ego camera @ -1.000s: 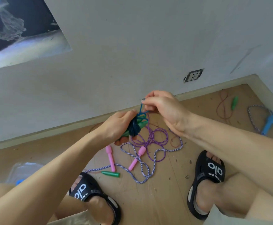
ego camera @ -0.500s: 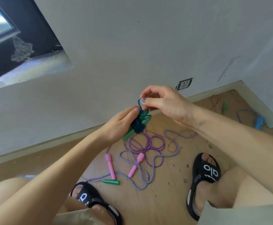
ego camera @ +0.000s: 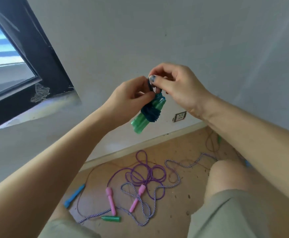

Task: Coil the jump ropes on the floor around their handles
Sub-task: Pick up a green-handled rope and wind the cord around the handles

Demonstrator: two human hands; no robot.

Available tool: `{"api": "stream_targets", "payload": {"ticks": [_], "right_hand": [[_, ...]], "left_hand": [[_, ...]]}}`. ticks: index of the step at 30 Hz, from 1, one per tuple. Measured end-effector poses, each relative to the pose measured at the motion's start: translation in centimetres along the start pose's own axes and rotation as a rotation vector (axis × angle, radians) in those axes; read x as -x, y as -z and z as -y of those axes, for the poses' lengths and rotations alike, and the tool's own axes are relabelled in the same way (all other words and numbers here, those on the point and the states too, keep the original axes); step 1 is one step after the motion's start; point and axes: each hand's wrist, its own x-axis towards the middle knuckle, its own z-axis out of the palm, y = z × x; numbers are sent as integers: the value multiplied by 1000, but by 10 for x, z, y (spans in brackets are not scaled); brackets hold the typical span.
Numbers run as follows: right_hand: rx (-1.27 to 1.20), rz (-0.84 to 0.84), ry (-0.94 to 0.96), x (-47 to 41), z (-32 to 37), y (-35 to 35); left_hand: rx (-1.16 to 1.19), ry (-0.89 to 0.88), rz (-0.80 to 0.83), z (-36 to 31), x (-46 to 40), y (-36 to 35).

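Floor [ego camera: 183,212] holds two pink handles [ego camera: 111,201]; both hands [ego camera: 130,98] pinch one dark coiled rope [ego camera: 150,112].

A bundle of handles [ego camera: 141,120] wound with cord [ego camera: 151,112] is held up between the left hand [ego camera: 129,98] and the right hand [ego camera: 176,86], in front of the wall [ego camera: 157,31]. A wall socket [ego camera: 179,116] is set just right of the bundle, above the skirting. Below, on the floor [ego camera: 183,203], a thin rope [ego camera: 145,172] with two handles [ego camera: 110,200] is tangled with a twisted rope [ego camera: 140,205]. A loose handle [ego camera: 111,219] is placed in front of them, another handle [ego camera: 74,195] to the left. A further rope [ego camera: 210,143], possibly with a handle, is seen far right. A window [ego camera: 6,66] is set at the upper left.
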Motion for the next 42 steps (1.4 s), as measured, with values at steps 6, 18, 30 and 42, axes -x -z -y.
{"api": "stream_targets", "payload": {"ticks": [6, 18, 30, 42], "right_hand": [[-89, -210, 151, -53, 50, 31], [-331, -216, 101, -125, 277, 154], [-155, -290, 71, -178, 461, 264], [110, -448, 157, -227, 479, 286]], "left_hand": [[78, -64, -62, -55, -61, 43], [-40, -132, -44, -274, -143, 190], [-233, -211, -66, -458, -203, 292], [-354, -175, -353, -485, -241, 282]]}}
